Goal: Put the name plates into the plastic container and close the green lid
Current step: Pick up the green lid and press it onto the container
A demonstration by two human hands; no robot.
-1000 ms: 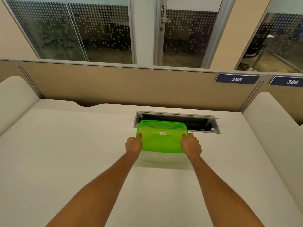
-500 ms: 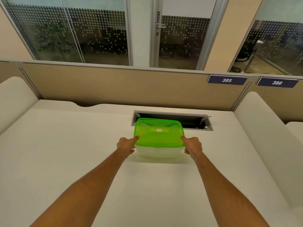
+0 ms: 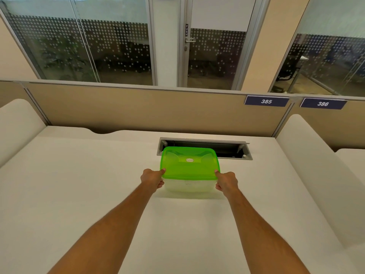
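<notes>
A translucent plastic container [image 3: 189,185] stands on the white desk with a bright green lid [image 3: 189,163] lying flat on top of it. My left hand [image 3: 153,178] holds the container's near left corner, thumb on the lid's edge and fingers curled against the side wall. At the near right corner my right hand [image 3: 227,180] grips the same way. Two dark blue name plates, 385 [image 3: 266,101] and 386 [image 3: 323,103], hang on the beige partition at the back right. What lies inside the container cannot be made out.
An open cable slot [image 3: 225,150] with a grey metal frame sits in the white desk [image 3: 88,184] just behind the container. A beige partition [image 3: 138,109] closes the desk's far edge, with padded white dividers [image 3: 316,165] at both sides. Glass walls and a door stand beyond.
Both hands slid from the lid's long sides back to its near corners, thumbs now at the front edge. The lid sits flatter on the container. The view shifted slightly.
</notes>
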